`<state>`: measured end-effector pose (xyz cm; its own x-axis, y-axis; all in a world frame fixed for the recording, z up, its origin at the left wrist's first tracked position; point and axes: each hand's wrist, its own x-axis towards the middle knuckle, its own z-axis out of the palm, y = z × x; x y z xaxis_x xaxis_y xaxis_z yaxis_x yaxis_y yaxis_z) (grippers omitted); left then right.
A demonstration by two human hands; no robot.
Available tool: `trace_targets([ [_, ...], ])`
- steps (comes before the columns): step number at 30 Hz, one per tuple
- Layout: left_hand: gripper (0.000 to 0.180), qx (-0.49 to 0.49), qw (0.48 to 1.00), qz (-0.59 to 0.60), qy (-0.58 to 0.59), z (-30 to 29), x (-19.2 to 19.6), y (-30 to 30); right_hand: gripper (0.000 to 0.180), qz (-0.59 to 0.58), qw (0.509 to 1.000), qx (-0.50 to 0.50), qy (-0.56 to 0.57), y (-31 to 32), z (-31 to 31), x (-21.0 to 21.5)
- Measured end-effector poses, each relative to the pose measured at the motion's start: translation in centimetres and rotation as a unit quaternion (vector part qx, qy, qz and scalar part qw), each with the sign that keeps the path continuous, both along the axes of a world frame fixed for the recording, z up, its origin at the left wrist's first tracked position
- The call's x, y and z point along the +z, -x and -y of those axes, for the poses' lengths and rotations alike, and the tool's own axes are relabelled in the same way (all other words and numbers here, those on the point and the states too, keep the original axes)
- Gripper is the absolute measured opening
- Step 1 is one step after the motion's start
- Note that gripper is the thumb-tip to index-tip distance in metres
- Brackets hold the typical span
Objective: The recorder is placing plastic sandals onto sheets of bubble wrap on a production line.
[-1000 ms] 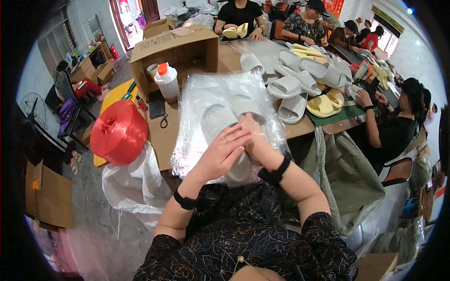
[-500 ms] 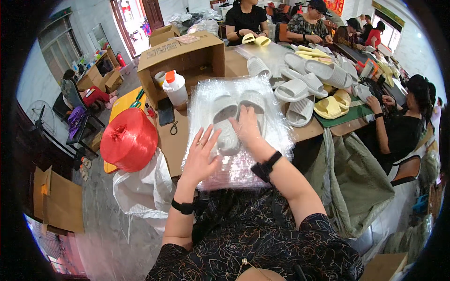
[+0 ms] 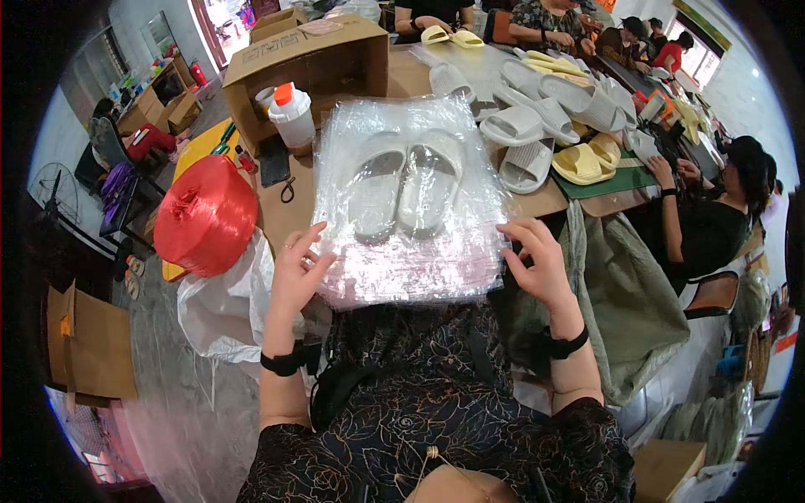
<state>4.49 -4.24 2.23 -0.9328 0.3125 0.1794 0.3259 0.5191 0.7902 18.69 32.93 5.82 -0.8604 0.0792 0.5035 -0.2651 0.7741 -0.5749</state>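
A pair of light grey slide slippers (image 3: 429, 189) lies side by side, toes toward me, on a stack of clear plastic bags (image 3: 402, 272). Shiny film shows over the slippers, so they appear to be inside the top bag. My left hand (image 3: 293, 267) is at the stack's near left edge, thumb and fingers apart. Across from it, my right hand (image 3: 538, 260) is at the near right edge with bent, parted fingers. Neither hand holds anything that I can see; whether the fingertips touch the plastic, I cannot tell.
Left of the stack are an open cardboard box (image 3: 314, 63), a white bottle with an orange cap (image 3: 292, 117), a dark phone (image 3: 273, 162) and a red twine roll (image 3: 205, 215). Grey slippers (image 3: 511, 126) and yellow slippers (image 3: 579, 163) pile up at right, near a seated co-worker (image 3: 713, 201).
My right hand has come off the slippers to the stack's right edge. My left hand has drawn back to the left edge. The slippers now look covered by film. The view has shifted.
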Motion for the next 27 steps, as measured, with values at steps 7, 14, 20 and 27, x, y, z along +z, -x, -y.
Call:
trace_targets([
  [7,0.058,-0.092,0.954,-0.263,0.107,2.5,0.7,-1.2,0.043,-0.035,0.981,0.12,-0.151,1.3,0.1,-3.2],
  [14,0.044,-0.189,0.912,-0.337,0.137,1.0,-3.1,-1.8,0.011,-0.07,0.984,0.124,-0.107,2.3,-1.0,-3.9],
  [20,0.015,-0.139,0.964,-0.226,-0.025,-0.2,-3.4,-1.0,0.009,-0.038,0.998,0.05,0.019,3.1,-2.7,-5.8],
  [27,0.022,-0.011,0.986,-0.106,-0.128,-3.5,-2.4,1.7,0.036,-0.039,0.992,-0.107,0.057,5.8,-1.9,-6.7],
])
